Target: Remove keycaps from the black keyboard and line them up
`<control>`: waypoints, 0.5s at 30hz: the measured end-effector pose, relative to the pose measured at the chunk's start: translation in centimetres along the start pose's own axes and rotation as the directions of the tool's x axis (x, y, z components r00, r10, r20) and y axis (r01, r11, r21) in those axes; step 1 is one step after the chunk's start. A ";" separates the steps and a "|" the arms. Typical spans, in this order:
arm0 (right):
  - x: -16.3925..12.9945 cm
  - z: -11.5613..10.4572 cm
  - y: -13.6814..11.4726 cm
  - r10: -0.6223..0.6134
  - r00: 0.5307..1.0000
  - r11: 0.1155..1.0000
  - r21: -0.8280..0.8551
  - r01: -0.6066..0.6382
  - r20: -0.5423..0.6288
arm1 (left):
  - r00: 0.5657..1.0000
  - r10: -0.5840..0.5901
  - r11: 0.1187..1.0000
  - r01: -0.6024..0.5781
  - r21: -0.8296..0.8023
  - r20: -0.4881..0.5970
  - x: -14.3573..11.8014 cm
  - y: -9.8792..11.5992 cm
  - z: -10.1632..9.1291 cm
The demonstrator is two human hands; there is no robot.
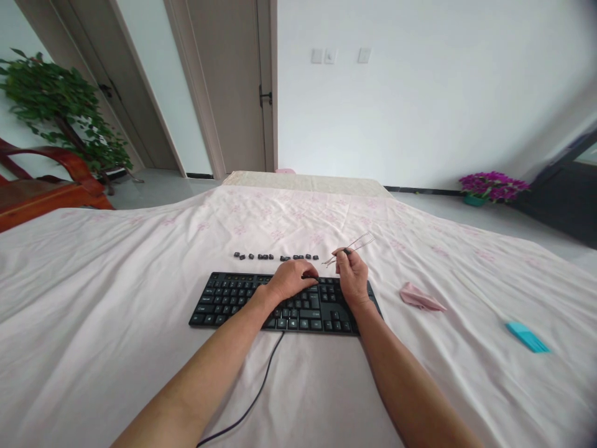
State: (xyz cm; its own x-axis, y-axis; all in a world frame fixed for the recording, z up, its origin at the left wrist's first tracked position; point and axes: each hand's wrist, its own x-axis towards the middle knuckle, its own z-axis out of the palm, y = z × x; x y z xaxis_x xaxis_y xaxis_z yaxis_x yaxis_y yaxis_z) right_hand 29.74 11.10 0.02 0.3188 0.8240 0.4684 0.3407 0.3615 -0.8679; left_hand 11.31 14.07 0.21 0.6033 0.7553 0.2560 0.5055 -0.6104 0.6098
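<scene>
A black cable (pixel 254 398) runs up the bottom centre of the frame between two bare forearms to a keyboard (pixel 233 302) lying on a pale pink cloth (pixel 116 311). The left hand (pixel 291 279) rests curled on the keyboard's upper middle keys, fingers bent, holding nothing visible. Just right of it, the right hand (pixel 352 274) pinches a wire puller (pixel 352 246) whose tip carries a dark keycap. Beyond, a row of keycaps (pixel 275 256) lies on the cloth. At right lie a pink rag (pixel 420 298) and a blue brush (pixel 527 338).
</scene>
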 end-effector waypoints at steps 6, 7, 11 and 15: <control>0.4 0.1 0.7 0.058 0.988 0.993 0.109 -0.043 -0.141 | 1.000 0.023 0.998 -0.023 -0.051 0.017 0.1 0.2 0.1; 0.5 0.1 0.8 0.060 0.988 0.992 0.117 -0.043 -0.145 | 1.000 0.020 0.997 -0.019 -0.070 0.011 0.2 0.2 0.2; 0.7 0.0 0.8 0.116 0.972 0.980 0.180 -0.079 -0.204 | 0.992 -0.058 0.970 0.030 -0.241 -0.110 0.9 -0.1 0.6; 1.1 -0.1 0.9 0.186 0.927 0.962 0.254 -0.104 -0.325 | 0.970 -0.148 0.962 0.096 -0.257 -0.193 3.0 -0.6 0.5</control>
State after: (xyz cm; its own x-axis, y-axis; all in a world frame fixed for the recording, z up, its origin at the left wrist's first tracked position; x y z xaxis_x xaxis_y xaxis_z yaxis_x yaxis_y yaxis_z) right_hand 30.48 12.33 -0.19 0.6462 0.6898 0.3266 0.0695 0.3729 -0.9252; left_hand 13.13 16.57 0.24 0.3915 0.8690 0.3027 0.3855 -0.4536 0.8035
